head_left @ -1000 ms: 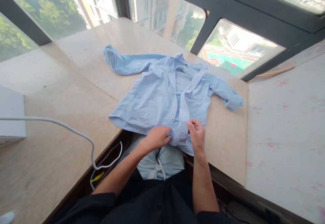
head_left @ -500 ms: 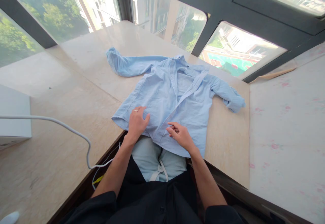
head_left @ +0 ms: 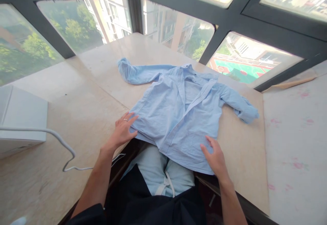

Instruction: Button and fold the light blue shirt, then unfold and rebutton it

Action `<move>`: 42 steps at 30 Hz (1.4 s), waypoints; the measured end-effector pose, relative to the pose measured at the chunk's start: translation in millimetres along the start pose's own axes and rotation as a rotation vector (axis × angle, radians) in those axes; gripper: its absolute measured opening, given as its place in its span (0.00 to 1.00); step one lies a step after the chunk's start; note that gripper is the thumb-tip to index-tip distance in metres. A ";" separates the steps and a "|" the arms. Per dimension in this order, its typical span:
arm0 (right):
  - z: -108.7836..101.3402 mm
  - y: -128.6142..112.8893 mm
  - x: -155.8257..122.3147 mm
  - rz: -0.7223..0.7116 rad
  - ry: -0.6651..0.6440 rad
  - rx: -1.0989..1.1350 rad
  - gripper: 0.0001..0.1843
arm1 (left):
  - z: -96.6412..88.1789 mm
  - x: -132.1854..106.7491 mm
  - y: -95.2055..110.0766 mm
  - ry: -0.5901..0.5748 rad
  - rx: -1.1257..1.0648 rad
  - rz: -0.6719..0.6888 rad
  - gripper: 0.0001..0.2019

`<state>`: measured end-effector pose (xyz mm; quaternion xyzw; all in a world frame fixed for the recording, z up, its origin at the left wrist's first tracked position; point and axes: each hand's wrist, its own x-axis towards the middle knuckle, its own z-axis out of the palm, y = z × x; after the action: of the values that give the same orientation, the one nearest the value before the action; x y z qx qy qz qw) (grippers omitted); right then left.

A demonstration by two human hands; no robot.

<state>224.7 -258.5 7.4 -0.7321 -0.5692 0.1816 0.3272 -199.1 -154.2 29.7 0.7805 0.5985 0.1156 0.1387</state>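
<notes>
A light blue button shirt (head_left: 178, 116) lies front up on the beige stone ledge (head_left: 76, 99), sleeves spread to both sides, its hem hanging over the ledge's near edge. My left hand (head_left: 122, 131), a ring on one finger, lies flat with fingers spread at the shirt's lower left corner. My right hand (head_left: 216, 157) rests flat and open on the shirt's lower right hem. Neither hand grips the cloth.
A white box-shaped appliance (head_left: 20, 119) stands at the left with a white cable (head_left: 61, 141) running over the ledge edge. Large windows (head_left: 176, 27) line the far side. A pale wall with pink marks (head_left: 296, 143) rises at the right.
Both hands left the button placket and slid outward: the left to the shirt's lower left corner, the right to the lower right hem. The shirt front now lies closed and flatter.
</notes>
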 end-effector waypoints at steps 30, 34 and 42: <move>3.8 15.2 -11.0 -0.234 -0.063 -0.263 0.23 | -16.1 14.3 48.1 0.472 -0.159 -0.227 0.26; 1.1 8.1 -2.3 -0.226 -0.061 -0.230 0.22 | 19.2 26.2 88.4 0.243 -0.340 0.040 0.21; 11.5 -68.2 43.8 -0.501 -0.158 0.076 0.18 | 64.0 41.2 136.9 -0.005 -0.277 0.175 0.19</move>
<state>181.1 -204.2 50.6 -0.5389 -0.7493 0.1729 0.3438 -42.8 -152.9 19.1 0.8033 0.5064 0.2066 0.2358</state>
